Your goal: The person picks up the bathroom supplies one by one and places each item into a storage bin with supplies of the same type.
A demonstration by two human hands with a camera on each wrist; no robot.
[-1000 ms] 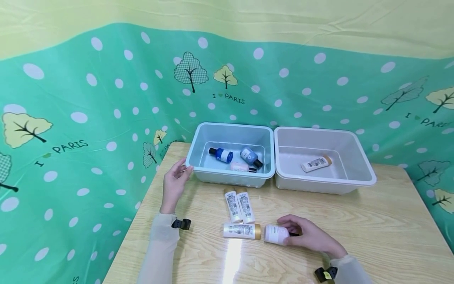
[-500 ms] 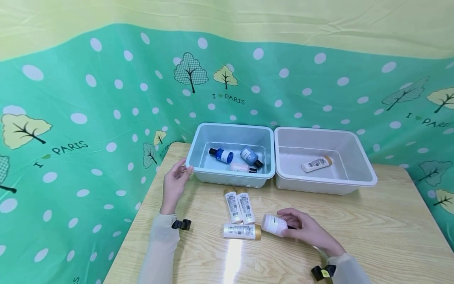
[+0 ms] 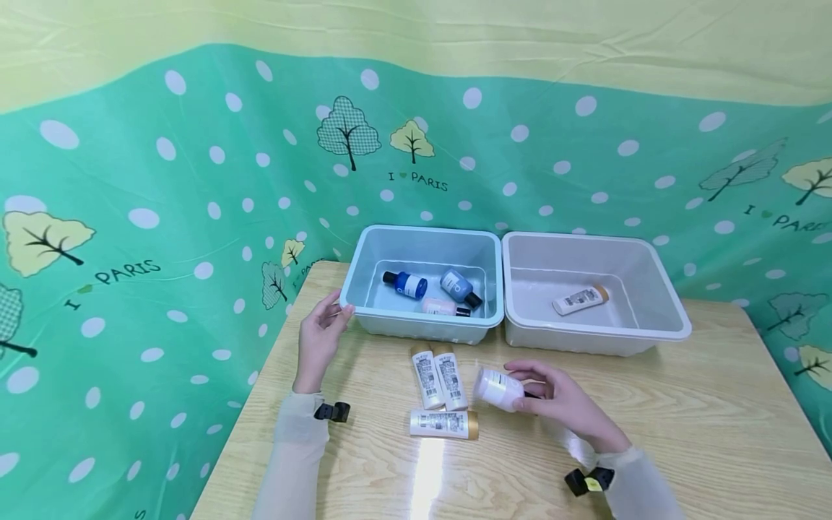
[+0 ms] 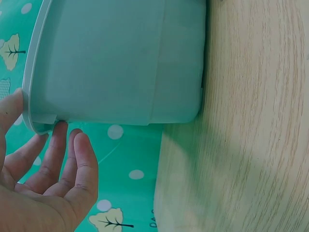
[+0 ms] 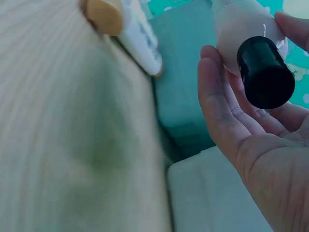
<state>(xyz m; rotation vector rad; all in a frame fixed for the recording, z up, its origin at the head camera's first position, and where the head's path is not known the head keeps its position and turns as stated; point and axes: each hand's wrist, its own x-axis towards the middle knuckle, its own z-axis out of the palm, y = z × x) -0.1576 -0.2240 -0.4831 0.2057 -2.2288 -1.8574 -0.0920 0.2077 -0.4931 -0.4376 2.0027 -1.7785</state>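
Note:
My right hand (image 3: 568, 406) holds a pale pink bottle (image 3: 499, 389) with a black cap (image 5: 265, 72), thumb on one side and fingers on the other. The bottle lies sideways above the table, its base toward the left. At the left, my left hand (image 3: 321, 338) pinches the front left corner of the light blue bin (image 4: 116, 58), thumb at the rim and fingertips beneath it. Inside that bin lie a dark blue bottle (image 3: 406, 284), a lighter blue bottle (image 3: 457, 286) and a pink bottle (image 3: 440, 307).
Two white tubes (image 3: 426, 378) with gold caps lie side by side before the blue bin, and a third white tube (image 3: 438, 423) lies crosswise below them. A pale grey bin (image 3: 598, 334) stands at the right, holding one white tube (image 3: 580, 300). A patterned curtain (image 3: 520, 166) hangs behind.
My right hand has raised the pink bottle off the table and carried it a little forward, toward the bins. My left hand has stayed at the blue bin's corner.

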